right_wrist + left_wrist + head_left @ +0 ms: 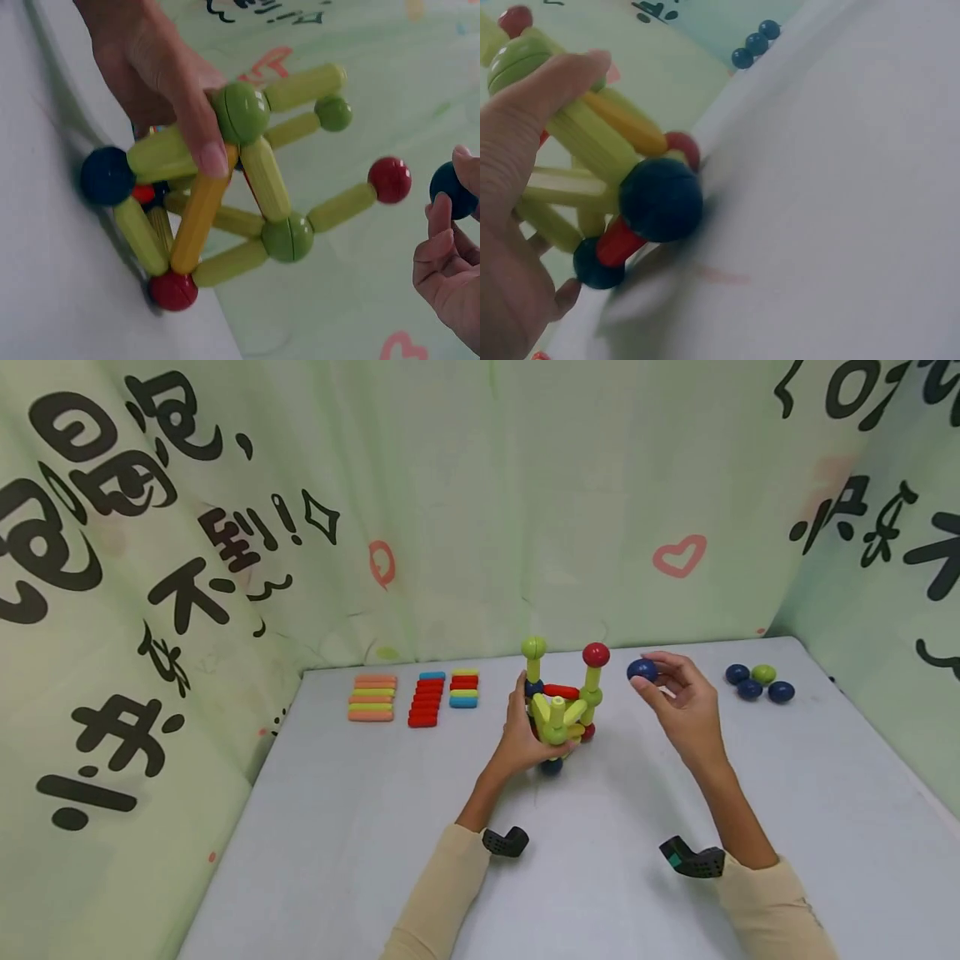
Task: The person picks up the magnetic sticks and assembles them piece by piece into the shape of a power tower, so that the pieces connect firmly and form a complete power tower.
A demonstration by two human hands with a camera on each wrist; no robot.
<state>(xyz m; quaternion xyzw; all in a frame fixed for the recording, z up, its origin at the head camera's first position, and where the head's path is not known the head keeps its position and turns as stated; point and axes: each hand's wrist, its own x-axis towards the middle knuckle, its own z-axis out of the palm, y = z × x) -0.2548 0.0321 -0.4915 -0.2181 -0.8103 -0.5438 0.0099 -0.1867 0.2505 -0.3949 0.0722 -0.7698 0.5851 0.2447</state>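
My left hand (pixel 522 735) grips the left side of a structure (pixel 557 735) made of coloured rods and balls, its thumb along the near green ball (pixel 244 112). Two posts rise from it, one topped by a green ball (pixel 533 647), the other by a red ball (pixel 596 654). A nearer green rod (pixel 306 88) has a bare end. Low on the structure, a blue ball (pixel 661 199) is close over the table. To the right, my right hand (pixel 684 703) pinches a loose blue ball (pixel 642 671) between thumb and fingers, apart from the structure.
Rows of short rods lie at the back left: orange and green ones (pixel 371 697), mostly red ones (pixel 424 700), and a smaller mixed stack (pixel 464 688). At the back right sit several blue balls (pixel 781 692) and a green ball (pixel 763 674). A printed curtain (pixel 465 527) hangs behind the white table (pixel 337 827).
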